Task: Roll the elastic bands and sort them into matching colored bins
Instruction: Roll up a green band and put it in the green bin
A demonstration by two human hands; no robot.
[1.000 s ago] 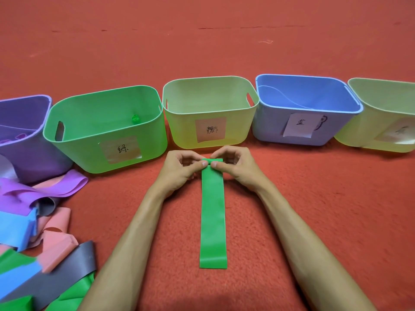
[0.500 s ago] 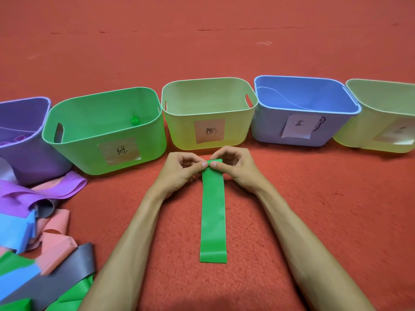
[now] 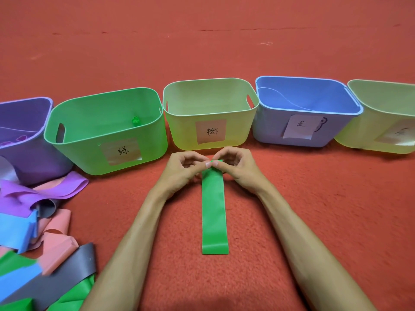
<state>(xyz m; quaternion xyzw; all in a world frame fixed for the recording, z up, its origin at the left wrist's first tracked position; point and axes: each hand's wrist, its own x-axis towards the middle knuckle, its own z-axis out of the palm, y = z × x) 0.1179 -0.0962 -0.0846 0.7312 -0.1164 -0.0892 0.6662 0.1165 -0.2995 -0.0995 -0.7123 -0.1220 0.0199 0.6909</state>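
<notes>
Green band at centre frame, far end being pinched by both hands.
The left hand (image 3: 179,170) and right hand (image 3: 238,169) pinch the far end of the green band (image 3: 214,212), thumbs touching; the remainder lies flat on the red carpet (image 3: 314,209), just below the yellow-green bin (image 3: 210,113), right of the green bin (image 3: 105,131).

Only one view is given, taken from the head of the person and directed forward and down at the red carpet floor (image 3: 292,221). The forearms are seen close from above, and a row of bins (image 3: 208,113) is seen a little farther ahead.
</notes>
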